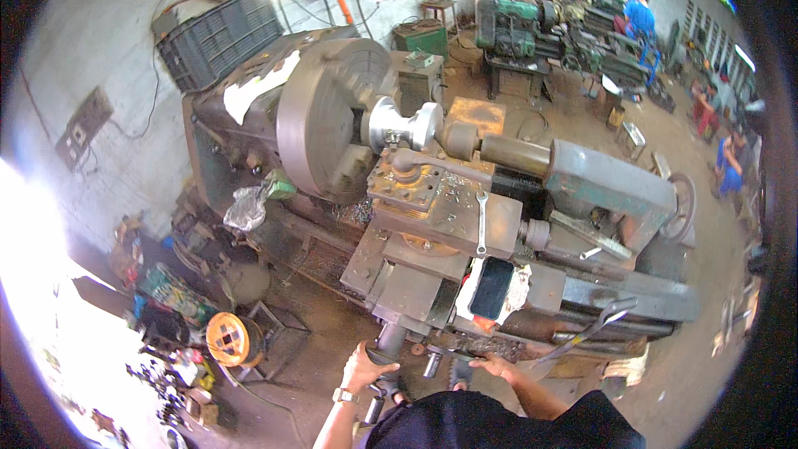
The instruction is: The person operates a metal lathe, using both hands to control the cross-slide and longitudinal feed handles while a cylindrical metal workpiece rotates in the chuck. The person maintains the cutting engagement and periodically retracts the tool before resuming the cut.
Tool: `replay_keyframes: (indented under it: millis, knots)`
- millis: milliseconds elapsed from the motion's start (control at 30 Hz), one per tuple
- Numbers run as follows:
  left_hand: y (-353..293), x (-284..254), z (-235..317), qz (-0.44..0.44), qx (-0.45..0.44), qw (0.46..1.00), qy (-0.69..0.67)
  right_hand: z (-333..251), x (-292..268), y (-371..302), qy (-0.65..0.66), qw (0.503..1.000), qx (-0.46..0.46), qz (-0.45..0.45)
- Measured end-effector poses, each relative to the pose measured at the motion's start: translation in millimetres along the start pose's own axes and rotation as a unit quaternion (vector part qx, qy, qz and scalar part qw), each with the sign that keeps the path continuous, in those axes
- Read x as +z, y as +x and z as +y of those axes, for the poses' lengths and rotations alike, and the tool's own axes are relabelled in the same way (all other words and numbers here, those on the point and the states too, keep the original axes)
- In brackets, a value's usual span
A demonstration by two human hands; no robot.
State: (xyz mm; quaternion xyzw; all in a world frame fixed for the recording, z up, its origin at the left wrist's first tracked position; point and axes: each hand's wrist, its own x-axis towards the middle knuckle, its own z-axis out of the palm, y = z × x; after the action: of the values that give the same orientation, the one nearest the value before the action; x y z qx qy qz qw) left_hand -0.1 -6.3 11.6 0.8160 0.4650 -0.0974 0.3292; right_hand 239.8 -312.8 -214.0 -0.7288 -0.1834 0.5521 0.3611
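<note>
My left hand (363, 368), with a watch at the wrist, closes round the dark rim of a handwheel (383, 357) at the front of a large lathe. To its right, my right hand (496, 365) pinches the end of a dark crank lever (451, 353). Above them, a shiny metal workpiece (405, 125) sits between the chuck (329, 116) and the tailstock (611, 179). The chuck's jaws look blurred. Beside the workpiece stands the tool post (405, 183), its clamp handle (436, 164) pointing right. Metal chips lie around it.
A wrench (482, 223) and a phone (492, 289) on a white cloth rest on the carriage. A bent lever (594, 324) sticks out at right. An orange-faced spool (233, 339) stands on the floor at left. People work near other machines (509, 29) behind.
</note>
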Motion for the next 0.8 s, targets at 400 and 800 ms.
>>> replay_keyframes:
  millis: [400, 800]
  knots:
    - [0, -2, -8, 0.003, 0.009, 0.999, -0.034, -111, 10, -16, -0.25, 0.956, 0.114, -0.105]
    - [1, -9, -9, -0.011, 0.012, 0.998, -0.053, -190, 41, -32, -0.257, 0.936, 0.238, -0.028]
